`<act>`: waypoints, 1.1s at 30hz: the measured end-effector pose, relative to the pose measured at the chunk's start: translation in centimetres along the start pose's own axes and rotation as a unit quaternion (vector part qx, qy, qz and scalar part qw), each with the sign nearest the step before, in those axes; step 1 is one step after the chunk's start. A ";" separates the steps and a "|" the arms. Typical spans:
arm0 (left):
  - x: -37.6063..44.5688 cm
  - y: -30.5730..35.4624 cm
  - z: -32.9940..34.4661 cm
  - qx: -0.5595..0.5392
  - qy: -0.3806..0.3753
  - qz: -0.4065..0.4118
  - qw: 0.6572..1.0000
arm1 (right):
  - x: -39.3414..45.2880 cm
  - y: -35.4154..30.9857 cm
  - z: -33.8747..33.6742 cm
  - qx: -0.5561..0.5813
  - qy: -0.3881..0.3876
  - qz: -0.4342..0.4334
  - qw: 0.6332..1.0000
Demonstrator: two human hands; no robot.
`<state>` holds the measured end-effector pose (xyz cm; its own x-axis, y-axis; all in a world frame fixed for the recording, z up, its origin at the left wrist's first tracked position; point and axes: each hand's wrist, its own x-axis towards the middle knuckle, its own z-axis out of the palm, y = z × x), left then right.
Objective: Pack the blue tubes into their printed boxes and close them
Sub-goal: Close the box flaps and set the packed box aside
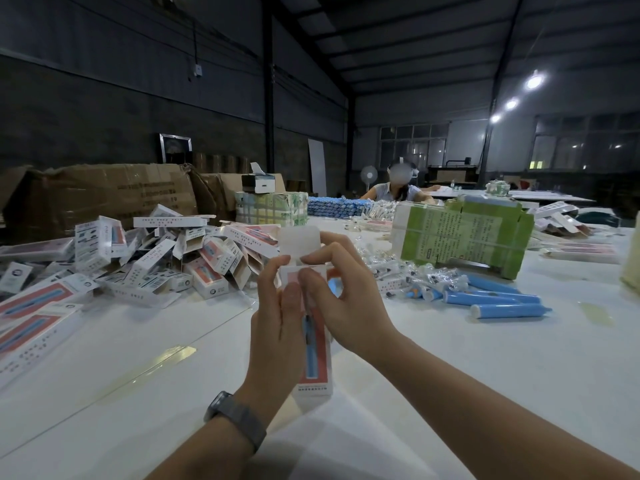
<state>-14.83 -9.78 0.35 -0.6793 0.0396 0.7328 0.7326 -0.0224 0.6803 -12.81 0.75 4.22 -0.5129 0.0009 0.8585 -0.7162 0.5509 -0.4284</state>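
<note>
A printed box (317, 362), white with a red panel and a blue tube picture, stands upright in the middle of the view with its top flap (299, 239) raised. My left hand (277, 323) grips the box's left side. My right hand (343, 296) holds its upper right, index finger curled at the open top. Whether a tube is inside is hidden. Several loose blue tubes (498, 301) lie on the table to the right.
A heap of printed boxes (145, 261) covers the left of the white table (450, 358). Green bundled packs (464, 233) and small clear wrapped items (419, 271) lie right of centre. Cardboard cartons (104, 195) stand behind. A person (398, 190) sits across.
</note>
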 end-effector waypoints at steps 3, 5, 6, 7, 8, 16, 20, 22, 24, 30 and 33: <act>-0.2 -0.4 0.0 -0.009 0.007 -0.023 1.000 | 0.1 -0.4 0.1 0.015 0.019 0.013 1.000; -0.2 -0.7 0.1 -0.019 0.007 -0.037 0.999 | 0.2 -0.5 0.0 0.030 0.022 0.013 0.999; -0.2 -0.7 0.0 -0.021 0.006 -0.041 0.999 | 0.3 -0.5 -0.1 0.035 0.020 0.020 0.999; -0.2 -0.7 0.0 -0.022 0.003 -0.042 0.999 | 0.4 -0.5 -0.1 0.042 0.017 0.031 0.998; -0.1 -0.6 0.0 -0.021 -0.002 -0.043 0.999 | 0.5 -0.5 -0.1 0.051 0.014 0.043 0.998; -0.2 -0.9 -0.1 -0.029 -0.030 -0.036 0.998 | 1.6 -1.0 -1.6 0.152 -0.032 0.101 0.983; -0.1 -1.3 -0.1 -0.021 -0.030 -0.040 0.999 | 1.7 -1.0 -1.7 0.167 -0.034 0.100 0.980; -0.1 -1.3 -0.1 -0.024 -0.028 -0.035 0.999 | 1.5 -1.0 -1.6 0.145 -0.031 0.072 0.986; 0.0 -1.1 0.0 -0.022 -0.027 -0.032 0.999 | 1.4 -1.1 -1.5 0.125 -0.027 0.049 0.991; 0.0 -0.5 -0.1 -0.002 -0.033 -0.029 0.999 | 1.3 -1.0 -1.4 0.128 -0.018 0.059 0.990; -0.1 -0.5 0.0 0.011 -0.032 -0.022 0.999 | 1.5 -0.9 -1.3 0.106 -0.005 0.068 0.992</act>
<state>-15.17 -9.76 -0.09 -0.7070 0.1030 0.6997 0.7035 0.0018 0.7107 -12.34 1.33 6.21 -0.6157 0.0552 0.7861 -0.7226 0.3585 -0.5911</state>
